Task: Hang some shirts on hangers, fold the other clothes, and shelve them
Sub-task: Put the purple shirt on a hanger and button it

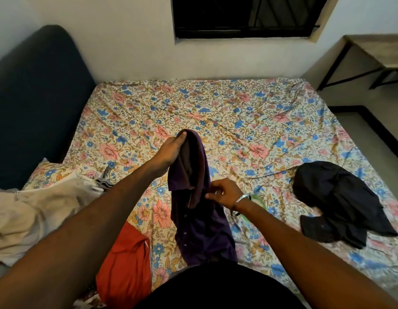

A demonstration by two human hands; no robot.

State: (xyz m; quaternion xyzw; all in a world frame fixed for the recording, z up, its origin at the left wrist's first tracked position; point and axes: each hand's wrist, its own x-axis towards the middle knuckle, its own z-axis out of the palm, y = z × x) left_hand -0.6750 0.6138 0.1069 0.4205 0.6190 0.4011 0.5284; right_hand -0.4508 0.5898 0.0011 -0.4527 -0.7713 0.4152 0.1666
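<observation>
You stand at a floral bed (215,103) below a dark window (244,14). Your left hand (171,150) grips the purple shirt (200,219) top, right hand (224,192) pinches its placket; the shirt hangs lengthwise toward you.

Open floral bed (215,103) ahead, from the purple shirt (200,219) to the far wall. Blocked left by beige clothes (37,208) and the dark headboard (37,97). Red garment (126,264) low left. Black garment (336,201) heaped right; clear sheet between it and the shirt.
</observation>
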